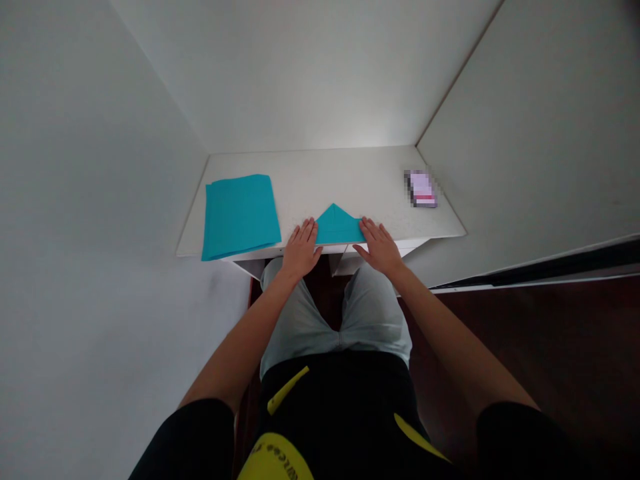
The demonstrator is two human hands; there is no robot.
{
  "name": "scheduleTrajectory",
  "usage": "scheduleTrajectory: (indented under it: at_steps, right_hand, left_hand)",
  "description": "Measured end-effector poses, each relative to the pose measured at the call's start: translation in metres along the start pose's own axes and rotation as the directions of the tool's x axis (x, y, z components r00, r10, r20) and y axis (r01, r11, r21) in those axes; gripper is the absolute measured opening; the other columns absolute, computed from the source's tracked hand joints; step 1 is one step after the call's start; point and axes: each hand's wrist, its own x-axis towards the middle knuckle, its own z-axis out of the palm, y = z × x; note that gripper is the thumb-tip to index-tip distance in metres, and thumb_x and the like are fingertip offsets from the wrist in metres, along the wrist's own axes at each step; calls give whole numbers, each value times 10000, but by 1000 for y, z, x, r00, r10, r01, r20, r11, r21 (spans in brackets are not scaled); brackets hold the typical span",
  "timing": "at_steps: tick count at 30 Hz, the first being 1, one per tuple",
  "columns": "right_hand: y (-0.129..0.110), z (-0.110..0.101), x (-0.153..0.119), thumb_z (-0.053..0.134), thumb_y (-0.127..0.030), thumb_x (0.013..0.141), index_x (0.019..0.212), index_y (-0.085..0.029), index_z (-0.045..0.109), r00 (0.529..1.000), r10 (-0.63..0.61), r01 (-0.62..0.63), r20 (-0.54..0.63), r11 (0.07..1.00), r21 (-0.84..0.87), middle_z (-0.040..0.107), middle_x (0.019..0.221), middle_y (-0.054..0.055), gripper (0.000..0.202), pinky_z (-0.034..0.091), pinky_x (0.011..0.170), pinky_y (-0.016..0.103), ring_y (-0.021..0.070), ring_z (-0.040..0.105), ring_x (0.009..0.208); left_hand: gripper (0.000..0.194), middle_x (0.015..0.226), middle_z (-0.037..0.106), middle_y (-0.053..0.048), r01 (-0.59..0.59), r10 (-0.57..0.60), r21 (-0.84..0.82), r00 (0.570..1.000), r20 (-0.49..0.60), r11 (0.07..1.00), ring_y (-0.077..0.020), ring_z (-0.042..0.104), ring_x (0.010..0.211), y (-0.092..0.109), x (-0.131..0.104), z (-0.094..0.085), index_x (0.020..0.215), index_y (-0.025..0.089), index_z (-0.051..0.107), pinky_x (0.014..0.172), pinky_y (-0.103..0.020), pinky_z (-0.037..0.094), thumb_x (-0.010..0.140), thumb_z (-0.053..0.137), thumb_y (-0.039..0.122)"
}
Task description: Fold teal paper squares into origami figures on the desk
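Note:
A folded sheet of turquoise paper (pixel 337 228) lies at the front edge of the white desk, its peak pointing away from me and a straight base along the edge. My left hand (pixel 301 247) rests flat on its left end, fingers stretched out. On the right end lies my right hand (pixel 379 243), also flat with the thumb spread apart from the fingers. Crease lines run across the paper. Off to the left of my left hand sits a stack of turquoise paper sheets (pixel 241 217), its front slightly over the desk edge.
At the desk's (pixel 320 173) right side lies a pink and white object (pixel 423 189), partly pixelated. White walls (pixel 310 80) close in the desk at the back and both sides. My legs (pixel 375 313) are beneath its front edge.

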Motion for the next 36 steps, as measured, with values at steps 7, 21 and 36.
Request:
scheduleTrajectory:
  at_steps: [7,21,36]
  right_hand:
    - [-6,-23,-9,577,-325,1038,1397,-198,704,998,-1,2,-60,1000,13,698,1487,167,402,454,1162,565,370,617,1384]
    - [34,-42,58,697,-629,893,937,-215,743,958,275,-264,80,737,622,774,878,41,419,551,776,351,221,674,806]
    - [-35,-19,50,483,-427,1100,1584,-264,585,985,-167,165,36,985,57,620,1587,126,521,464,1186,550,358,572,1438]
  left_hand:
    - [468,1564,660,-111,-11,6,-148,999,-32,989,-302,594,1477,-10,-11,-18,1429,213,708,1298,-517,411,970,633,167]
    - [311,931,811,-58,249,-218,-577,968,124,778,-242,725,859,-39,62,-46,1008,191,774,799,-348,572,944,712,489]
    - [263,1388,757,-80,-6,-10,-204,997,-78,979,-262,669,1333,-23,23,-16,1219,263,792,1191,-473,490,1067,579,248]
